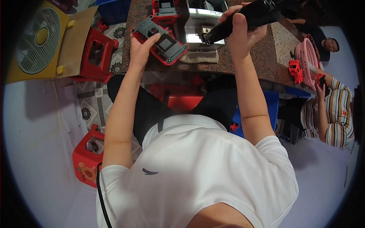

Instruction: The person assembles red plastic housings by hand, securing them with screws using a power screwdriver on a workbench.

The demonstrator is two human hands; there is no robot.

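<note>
My left hand grips a red and grey plastic housing by its left end, the thumb lying on the grey face. The housing is held tilted at the table's near edge. In my right hand is a black electric screwdriver, fingers wrapped round its body. Its tip reaches the front of a silver metal box, which looks like a screw feeder; whether they touch I cannot tell. A folded beige cloth lies under the box's front. Behind the held housing sits a similar red and grey housing.
The speckled brown stone table spans the front. At left are a yellow fan and red stools. Rightward, a pink basket stands near a red plastic part. A co-worker in stripes holds another red part; another person is beyond.
</note>
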